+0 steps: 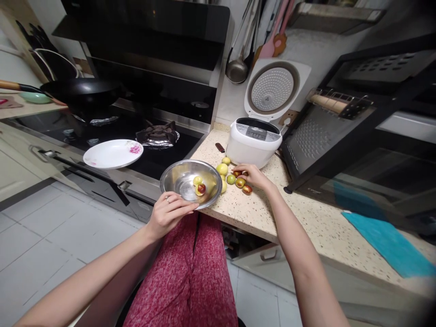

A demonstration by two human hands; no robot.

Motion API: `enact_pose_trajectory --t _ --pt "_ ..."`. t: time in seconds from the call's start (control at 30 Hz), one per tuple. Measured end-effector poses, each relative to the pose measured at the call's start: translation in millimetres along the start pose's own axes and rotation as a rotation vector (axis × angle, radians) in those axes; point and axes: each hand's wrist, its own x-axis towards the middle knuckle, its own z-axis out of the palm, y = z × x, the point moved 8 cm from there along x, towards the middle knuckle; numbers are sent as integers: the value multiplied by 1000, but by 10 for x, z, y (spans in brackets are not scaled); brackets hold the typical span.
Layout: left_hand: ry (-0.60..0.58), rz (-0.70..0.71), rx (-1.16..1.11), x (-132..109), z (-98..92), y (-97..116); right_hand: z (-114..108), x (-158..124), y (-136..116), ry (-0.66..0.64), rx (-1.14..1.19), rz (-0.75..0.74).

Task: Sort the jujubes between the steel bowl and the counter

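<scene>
My left hand grips the near rim of a shiny steel bowl, which is at the counter's edge. A few pieces of fruit lie in the bowl: a red-brown jujube and pale yellow fruit. Over the loose fruit to the right, my right hand has its fingers curled round a brownish jujube, partly hidden by them. Close by lie a green jujube, two more brown-patched jujubes and several yellow fruits.
A white rice cooker with its lid raised stands behind the fruit. To the left, a white floral plate overhangs the stove's front edge, and a black wok sits farther back. On the right are a black oven and a teal cloth.
</scene>
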Motion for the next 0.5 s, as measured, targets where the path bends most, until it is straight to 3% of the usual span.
enact_pose_trajectory --t 0.27,0.5 --pt "7 -3 5 4 20 6 -148 -34 -454 188 -21 -200" --pt "24 -21 -22 44 32 30 -6 -78 -1011 330 108 -391"
